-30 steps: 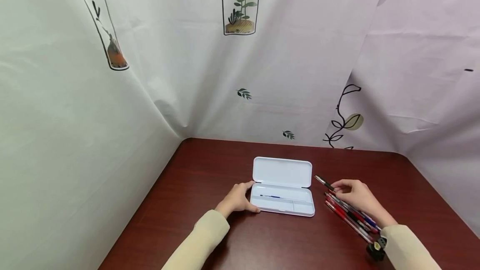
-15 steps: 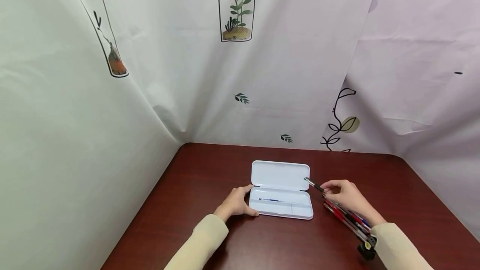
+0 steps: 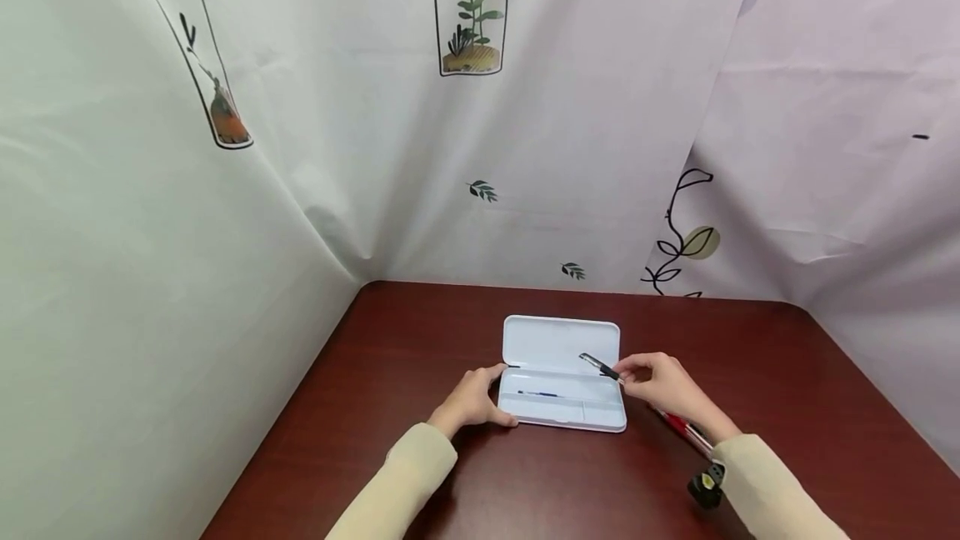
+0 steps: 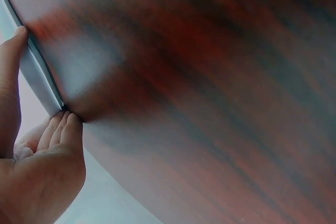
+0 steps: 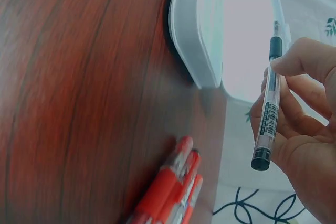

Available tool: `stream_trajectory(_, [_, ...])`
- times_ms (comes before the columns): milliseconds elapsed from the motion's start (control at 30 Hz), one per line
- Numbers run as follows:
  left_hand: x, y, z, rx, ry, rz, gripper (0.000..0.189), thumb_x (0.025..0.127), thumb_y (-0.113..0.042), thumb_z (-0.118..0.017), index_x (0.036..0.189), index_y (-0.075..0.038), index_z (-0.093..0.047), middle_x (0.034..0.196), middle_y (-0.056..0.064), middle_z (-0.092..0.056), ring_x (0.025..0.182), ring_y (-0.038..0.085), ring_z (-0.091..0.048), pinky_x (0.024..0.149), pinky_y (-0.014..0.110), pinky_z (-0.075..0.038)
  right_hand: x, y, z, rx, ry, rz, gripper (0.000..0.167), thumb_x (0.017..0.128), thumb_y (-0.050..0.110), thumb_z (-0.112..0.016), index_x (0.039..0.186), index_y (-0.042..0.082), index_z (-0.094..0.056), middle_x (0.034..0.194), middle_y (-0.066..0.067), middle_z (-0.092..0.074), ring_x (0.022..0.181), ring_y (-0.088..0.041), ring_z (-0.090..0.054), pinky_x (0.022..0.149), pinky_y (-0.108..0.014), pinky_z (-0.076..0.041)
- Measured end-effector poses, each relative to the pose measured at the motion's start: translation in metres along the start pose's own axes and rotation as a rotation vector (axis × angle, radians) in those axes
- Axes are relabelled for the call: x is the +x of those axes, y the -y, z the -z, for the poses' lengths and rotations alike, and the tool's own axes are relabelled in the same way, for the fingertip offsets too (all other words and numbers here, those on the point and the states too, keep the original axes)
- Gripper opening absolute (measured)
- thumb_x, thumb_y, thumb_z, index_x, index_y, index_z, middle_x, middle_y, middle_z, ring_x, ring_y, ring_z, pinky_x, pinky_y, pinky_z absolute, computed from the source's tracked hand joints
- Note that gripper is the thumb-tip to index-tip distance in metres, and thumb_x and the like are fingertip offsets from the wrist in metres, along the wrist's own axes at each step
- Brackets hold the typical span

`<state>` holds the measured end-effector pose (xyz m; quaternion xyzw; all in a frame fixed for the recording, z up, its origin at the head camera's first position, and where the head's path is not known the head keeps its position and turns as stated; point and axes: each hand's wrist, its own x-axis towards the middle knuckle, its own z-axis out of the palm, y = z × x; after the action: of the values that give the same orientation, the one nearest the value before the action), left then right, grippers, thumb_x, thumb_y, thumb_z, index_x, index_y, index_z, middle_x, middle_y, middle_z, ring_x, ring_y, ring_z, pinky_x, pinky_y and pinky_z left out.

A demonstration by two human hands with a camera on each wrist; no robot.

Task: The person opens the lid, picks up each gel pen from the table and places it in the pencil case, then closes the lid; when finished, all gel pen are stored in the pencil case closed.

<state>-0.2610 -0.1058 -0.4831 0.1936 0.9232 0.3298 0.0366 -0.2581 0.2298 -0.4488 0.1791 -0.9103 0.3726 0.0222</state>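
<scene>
A white pencil case (image 3: 551, 342) stands on the table with its lid folded back. Its left end is held by my left hand (image 3: 471, 398), thumb at the near corner and fingers at the far one. A slim blue pen or refill (image 3: 538, 394) lies in the long compartment. My right hand (image 3: 658, 382) pinches a clear-barrelled pen with black ends (image 3: 602, 367) over the case's right part, its tip pointing to the far left. The right wrist view shows this pen (image 5: 269, 108) between thumb and fingers, apart from the case (image 5: 185, 30).
Several red pens (image 5: 168, 190) lie in a bunch on the dark red-brown table (image 3: 555, 482), right of the case and partly under my right forearm. A white cloth with plant prints (image 3: 420, 215) hangs behind the table.
My right hand has carried the black pen leftward, from above the bunch of pens to over the case. The left hand keeps its hold on the case.
</scene>
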Motion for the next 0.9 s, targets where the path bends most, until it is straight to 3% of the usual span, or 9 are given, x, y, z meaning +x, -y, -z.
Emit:
stream_trajectory(200, [0.001, -0.001, 0.003, -0.003, -0.004, -0.002, 0.084, 0.06, -0.026, -0.094, 0.133, -0.007, -0.058, 0.119, 0.008, -0.068, 0.107, 0.02, -0.062, 0.095, 0.037, -0.049, 0.01, 0.003, -0.007, 0.005, 0.022, 0.032, 0.019, 0.08, 0.001, -0.068, 0.097, 0.006, -0.075, 0.082, -0.001, -0.067, 0.074, -0.01, -0.057, 0.064, -0.021, -0.05])
stream_trajectory(367, [0.0, -0.003, 0.003, -0.014, 0.002, 0.005, 0.086, 0.06, -0.025, -0.094, 0.135, -0.006, -0.057, 0.122, 0.009, -0.066, 0.111, 0.021, -0.061, 0.097, 0.038, -0.048, 0.016, 0.001, -0.014, 0.023, 0.029, 0.075, 0.021, 0.078, -0.002, -0.069, 0.097, 0.006, -0.076, 0.082, -0.002, -0.068, 0.071, -0.006, -0.056, 0.062, -0.021, -0.049])
stream_trajectory(600, [-0.002, -0.005, 0.005, -0.015, 0.009, 0.012, 0.086, 0.06, -0.023, -0.094, 0.135, -0.005, -0.056, 0.124, 0.011, -0.065, 0.113, 0.023, -0.06, 0.098, 0.038, -0.048, 0.023, 0.005, -0.023, 0.022, 0.045, 0.07, 0.021, 0.079, 0.0, -0.068, 0.097, 0.006, -0.077, 0.081, -0.005, -0.069, 0.068, -0.005, -0.054, 0.059, -0.021, -0.046])
stream_trajectory(900, [-0.001, -0.003, 0.004, -0.009, 0.003, 0.01, 0.085, 0.06, -0.025, -0.094, 0.134, -0.007, -0.057, 0.122, 0.009, -0.066, 0.11, 0.021, -0.061, 0.097, 0.037, -0.048, 0.035, 0.009, -0.036, 0.063, 0.086, 0.128, 0.02, 0.081, -0.003, -0.067, 0.097, 0.004, -0.077, 0.085, -0.005, -0.071, 0.073, -0.003, -0.058, 0.067, -0.022, -0.052])
